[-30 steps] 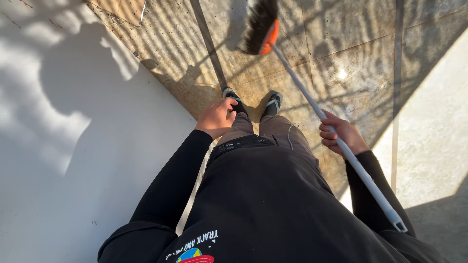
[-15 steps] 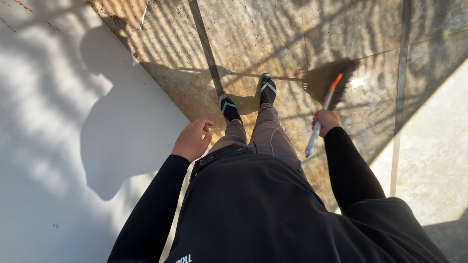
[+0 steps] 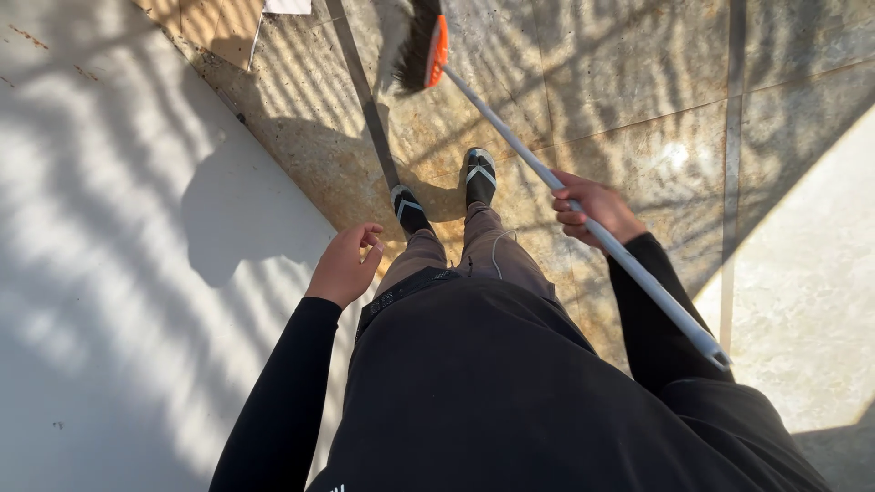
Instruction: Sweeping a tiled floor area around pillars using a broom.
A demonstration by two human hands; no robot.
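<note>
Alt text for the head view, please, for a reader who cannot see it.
Seen from above, a person's right hand grips the white handle of a broom whose orange-backed bristle head rests on the tan stone floor ahead of their feet. The left hand hangs empty, fingers loosely curled, beside a white wall.

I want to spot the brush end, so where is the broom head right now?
In the head view the broom head is at the top centre, on the tiled floor ahead of the shoes, with its white handle running back through the right hand.
</note>
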